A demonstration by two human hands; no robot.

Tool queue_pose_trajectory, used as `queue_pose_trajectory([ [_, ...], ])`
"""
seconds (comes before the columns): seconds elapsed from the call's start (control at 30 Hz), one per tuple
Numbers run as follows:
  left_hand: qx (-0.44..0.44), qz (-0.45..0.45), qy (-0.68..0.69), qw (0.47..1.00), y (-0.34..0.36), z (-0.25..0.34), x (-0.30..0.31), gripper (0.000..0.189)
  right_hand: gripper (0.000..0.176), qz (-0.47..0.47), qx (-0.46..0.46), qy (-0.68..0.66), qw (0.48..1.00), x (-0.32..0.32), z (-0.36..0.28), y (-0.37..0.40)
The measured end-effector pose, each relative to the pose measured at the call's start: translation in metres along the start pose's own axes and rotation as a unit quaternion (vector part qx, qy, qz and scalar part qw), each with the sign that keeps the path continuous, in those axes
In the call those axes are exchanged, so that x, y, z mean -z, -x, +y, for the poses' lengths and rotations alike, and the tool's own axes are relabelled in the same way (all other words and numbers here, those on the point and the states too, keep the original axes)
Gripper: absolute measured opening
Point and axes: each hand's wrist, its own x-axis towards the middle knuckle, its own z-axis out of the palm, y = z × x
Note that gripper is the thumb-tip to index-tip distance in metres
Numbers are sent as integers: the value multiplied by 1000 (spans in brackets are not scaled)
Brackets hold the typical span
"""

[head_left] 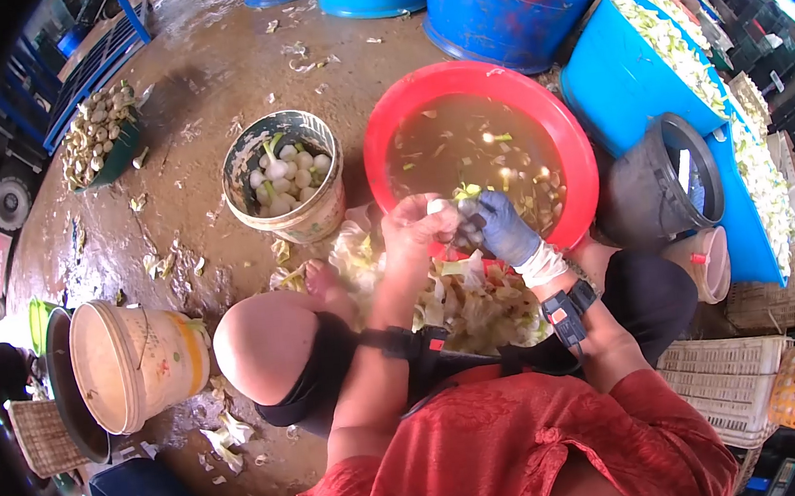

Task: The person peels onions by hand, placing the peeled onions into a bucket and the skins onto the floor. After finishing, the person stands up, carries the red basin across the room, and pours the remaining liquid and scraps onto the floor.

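Observation:
My left hand [419,224] is bare, its fingers pinched together in front of the red tub [383,157]. What sits between those fingers is too small to make out. Close beside it, my right hand [509,227], in a blue glove, is closed around an onion-like bulb with a green top [467,190], mostly hidden by the fingers. Murky water with floating leaf scraps fills the tub. Below my hands lies a heap of pale peeled leaves [476,303], between my legs. Left of the tub stands a bucket [312,220] holding several white bulbs [288,177].
Large blue tubs [499,15] heaped with pale trimmings line the back and right. A dark grey bucket [638,189] stands right of the red tub. An off-white bucket [153,361] lies tipped at left. Unpeeled bulbs [95,134] are piled on the wet floor [179,106].

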Motion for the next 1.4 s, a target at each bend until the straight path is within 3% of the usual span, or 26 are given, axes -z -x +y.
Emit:
queue_pose_trajectory([
  [0.03, 0, 0, -2, 1000, 0, 2, 4, 34, 18, -46, -100, -99, 989, 2, -4, 1],
  [0.07, 42, -10, 14, 999, 0, 4, 9, 33, 18, -46, -100, -102, 989, 3, -7, 2],
  [0.13, 87, -18, 31, 996, -1, -4, 17, 35, 14, -84, 55, 132, 986, 8, -13, 5],
  [0.2, 84, -5, 43, 996, -3, -25, 22, 40, 16, -82, 40, 187, 978, 15, -1, 6],
  [0.27, 102, 50, -6, 994, 1, -14, 3, 41, 18, -24, 40, 136, 990, 11, -2, 4],
  [0.37, -50, 96, -232, 967, 4, -20, -15, 44, 21, 62, -29, -67, 995, -7, 5, 9],
  [0.4, -161, 112, -319, 927, -1, -41, -10, 43, 23, 98, -70, -180, 976, -14, 3, 10],
  [0.47, -67, 127, -257, 956, 6, -23, -21, 43, 21, 121, -45, -193, 973, -20, 2, 11],
  [0.53, -9, 89, -187, 978, 9, -17, -13, 42, 16, 129, -59, -64, 988, -18, 3, 14],
  [0.6, 49, 50, -113, 991, 8, -16, -6, 42, 15, 108, -66, -66, 990, -10, 6, 12],
  [0.63, 78, 19, -2, 997, 6, -18, -2, 40, 16, 92, 53, 105, 989, -7, 8, 11],
  [0.67, 104, -12, 109, 988, 5, -20, 0, 39, 17, 70, 171, 271, 945, -5, 10, 11],
  [0.73, 106, -9, 124, 987, 5, -22, 1, 36, 20, 74, 164, 255, 950, -6, 11, 9],
  [0.8, 99, 40, 46, 993, 9, -19, -2, 37, 21, 91, 110, 130, 981, -11, 10, 7],
  [0.83, 48, 71, -13, 996, 11, -20, -5, 34, 21, 97, 64, 31, 993, -15, 7, 5],
  [0.87, 48, 71, -13, 996, 10, -23, -9, 34, 21, 97, 64, 32, 993, -16, 3, 5],
  [0.93, -141, 127, -180, 965, 8, -30, -17, 32, 18, 120, -94, -161, 975, -17, -7, 7],
  [0.97, -105, 128, -134, 977, 9, -26, -12, 39, 17, 142, 9, 20, 990, -17, 6, 5],
  [1.0, -106, 129, -132, 977, 11, -23, -8, 39, 17, 141, 10, 21, 990, -15, 16, 3],
  [1.07, 5, 9, 10, 1000, 21, -5, -11, 37, 21, 133, 29, 256, 957, -12, 39, -1],
  [1.13, 53, -32, 42, 997, 26, 0, -13, 33, 25, 111, 56, 244, 962, -4, 50, 2],
  [1.2, 25, -3, 83, 996, 24, -7, -10, 36, 31, -159, -12, 285, 945, -6, 44, 10],
  [1.27, 13, -2, 44, 999, 22, -8, -1, 40, 36, -160, 12, 299, 941, -13, 46, 11],
  [1.3, -2, -7, 4, 1000, 20, -9, 3, 43, 38, -66, -32, 104, 992, -14, 46, 12],
  [1.33, -1, -7, 4, 1000, 19, -9, 3, 43, 39, 34, -74, -98, 992, -15, 36, 13],
  [1.4, -8, 44, -71, 996, 19, -11, 3, 49, 41, 22, -37, -57, 997, -12, -2, 9],
])
